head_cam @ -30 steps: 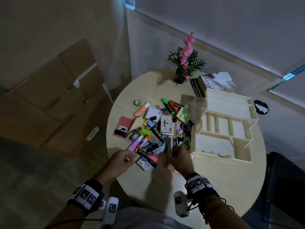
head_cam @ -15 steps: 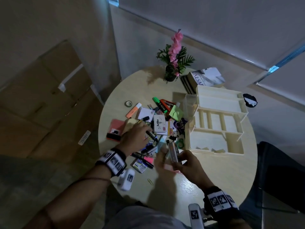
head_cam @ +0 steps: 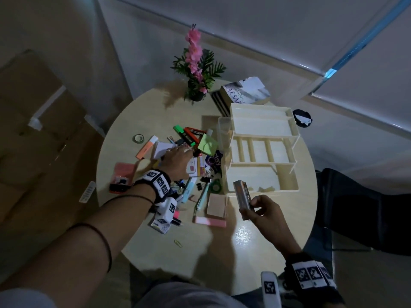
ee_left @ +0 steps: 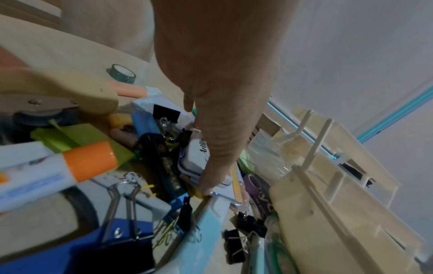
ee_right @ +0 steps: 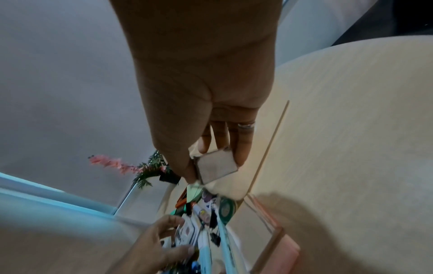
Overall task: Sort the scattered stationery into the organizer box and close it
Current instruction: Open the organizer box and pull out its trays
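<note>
Hands apart: right hand (head_cam: 264, 211) grips a box (head_cam: 242, 197), left hand (head_cam: 178, 160) presses "Artline" pack (ee_left: 198, 155).

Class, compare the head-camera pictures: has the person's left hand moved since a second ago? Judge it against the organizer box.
Yes. The left hand has gone from the pile's near edge further in, away from the person, and now lies level with the middle tier of the organizer box.

- Organizer box (head_cam: 262, 130): cream.
- Sticky pad (head_cam: 207, 144), left of box: lime green.
- Highlighter (head_cam: 146, 147), farther left: peach-orange.
- Flowers (head_cam: 194, 46), behind box: pink.
</note>
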